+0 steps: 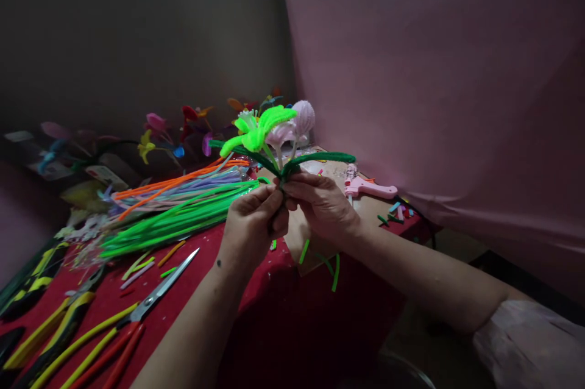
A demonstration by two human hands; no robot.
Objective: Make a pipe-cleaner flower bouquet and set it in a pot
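Both hands meet at the base of a small pipe-cleaner flower bouquet (258, 130), raised above the table. It has a bright green open flower in front, pale pink blooms behind it, and dark green leaves spreading to both sides. My left hand (251, 218) is closed round the lower stems, thumb on top. My right hand (322, 200) pinches the stems just under the leaves. The fingers cover most of the stem, so its lower end is hidden.
On the red-covered table (269, 303) lie bundles of green pipe cleaners (169, 218), scissors (155, 297), pliers (64, 322) and cut scraps. A pink glue gun (372, 188) stands at the right. More pipe-cleaner flowers (158, 124) are at the back, and a pink cloth (434, 72) hangs behind.
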